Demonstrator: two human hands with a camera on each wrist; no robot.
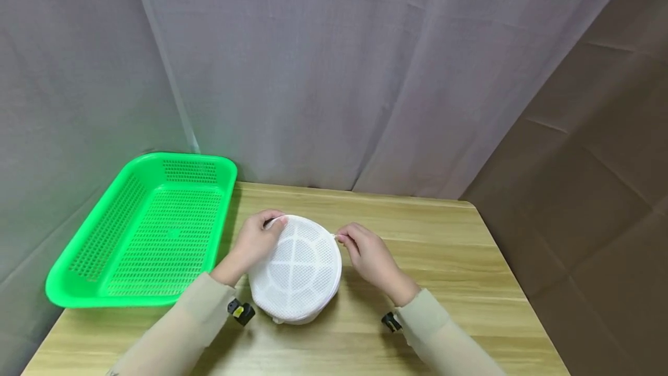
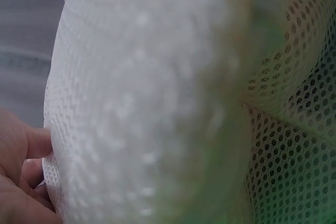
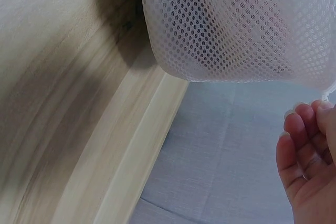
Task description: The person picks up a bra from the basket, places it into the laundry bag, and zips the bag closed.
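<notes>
A round white mesh laundry bag (image 1: 294, 271), its top crossed by a ring and spokes, is held tilted above the table. At its upper left rim my left hand (image 1: 258, 239) grips the edge, thumb over the top. On the opposite rim, my right hand (image 1: 369, 254) pinches a small white zipper pull (image 1: 334, 237) between thumb and fingertips. The left wrist view has the mesh (image 2: 136, 103) very close and blurred, with the left hand's fingers (image 2: 37, 145) at its edge. In the right wrist view, the bag's netted side (image 3: 236, 30) hangs over the wood; its contents cannot be made out.
To the left stands a green plastic basket (image 1: 223, 237) with perforated walls, beside the left forearm. The wooden table (image 1: 443, 283) extends right of the bag. Grey cloth (image 1: 313, 74) hangs behind the table, and brown cloth (image 1: 590, 190) covers the right side.
</notes>
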